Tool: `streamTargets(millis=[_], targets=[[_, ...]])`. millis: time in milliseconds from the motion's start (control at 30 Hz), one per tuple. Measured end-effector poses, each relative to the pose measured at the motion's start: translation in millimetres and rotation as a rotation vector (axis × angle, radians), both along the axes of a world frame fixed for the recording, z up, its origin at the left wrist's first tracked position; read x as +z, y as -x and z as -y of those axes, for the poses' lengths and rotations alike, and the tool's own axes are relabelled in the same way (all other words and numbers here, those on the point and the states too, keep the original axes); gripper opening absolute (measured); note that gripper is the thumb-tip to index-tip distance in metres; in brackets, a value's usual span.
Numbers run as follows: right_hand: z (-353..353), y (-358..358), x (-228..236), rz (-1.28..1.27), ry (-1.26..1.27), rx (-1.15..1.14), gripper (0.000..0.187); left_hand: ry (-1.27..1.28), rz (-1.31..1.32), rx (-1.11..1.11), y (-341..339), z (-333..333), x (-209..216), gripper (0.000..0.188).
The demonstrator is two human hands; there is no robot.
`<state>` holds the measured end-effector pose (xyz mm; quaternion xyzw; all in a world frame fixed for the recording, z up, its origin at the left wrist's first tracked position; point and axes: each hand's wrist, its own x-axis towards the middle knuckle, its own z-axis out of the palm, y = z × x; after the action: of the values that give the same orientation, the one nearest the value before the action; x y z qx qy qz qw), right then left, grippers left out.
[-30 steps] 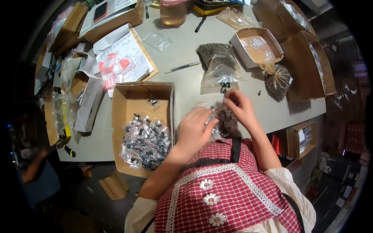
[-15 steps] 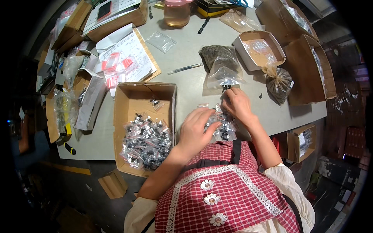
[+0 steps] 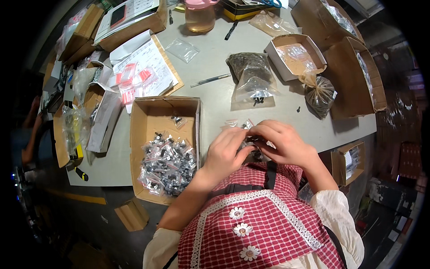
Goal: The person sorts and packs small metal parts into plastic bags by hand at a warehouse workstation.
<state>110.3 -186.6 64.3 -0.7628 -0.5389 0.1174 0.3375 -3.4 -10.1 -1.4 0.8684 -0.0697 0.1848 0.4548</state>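
Close to the table's front edge, my left hand and my right hand meet fingertip to fingertip, both with curled fingers. They are over a small pile of clear zip bags with dark parts inside, mostly covered by my hands. What the fingers pinch is hidden. Beyond them lies a large clear bag full of dark small pieces, with a few black parts at its mouth. Left of my hands stands an open cardboard box holding many small filled zip bags.
A pen, an empty clear bag and papers with red-edged bags lie farther back. To the right are a white box, a knotted bag and a large carton. A drink jar stands at the far side.
My right hand has come back from the large bag's mouth toward me and joined my left hand over the small bags. The left hand has barely moved.
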Motion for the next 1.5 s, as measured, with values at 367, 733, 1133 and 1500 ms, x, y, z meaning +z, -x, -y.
streamTargets(millis=[367, 733, 1133, 1500], targets=[[-10.0, 27.2, -8.9, -0.272, -0.192, -0.208, 0.017, 0.257, -0.054, 0.069, 1.9, 4.4, 1.1, 0.034], [-9.8, 29.9, -19.4, -0.088, -0.223, -0.320, 0.022, 0.625, -0.166, 0.071, 1.5, 14.5, -15.9, 0.042], [16.0, 47.5, -40.8, 0.006, -0.159, -0.305, 0.022, 0.820, -0.488, -0.271, 5.7, 17.2, 0.6, 0.063], [37.6, 57.1, -22.7, -0.098, -0.179, -0.273, 0.020, 1.025, -0.867, -0.401, 6.7, 5.2, 6.9, 0.034]])
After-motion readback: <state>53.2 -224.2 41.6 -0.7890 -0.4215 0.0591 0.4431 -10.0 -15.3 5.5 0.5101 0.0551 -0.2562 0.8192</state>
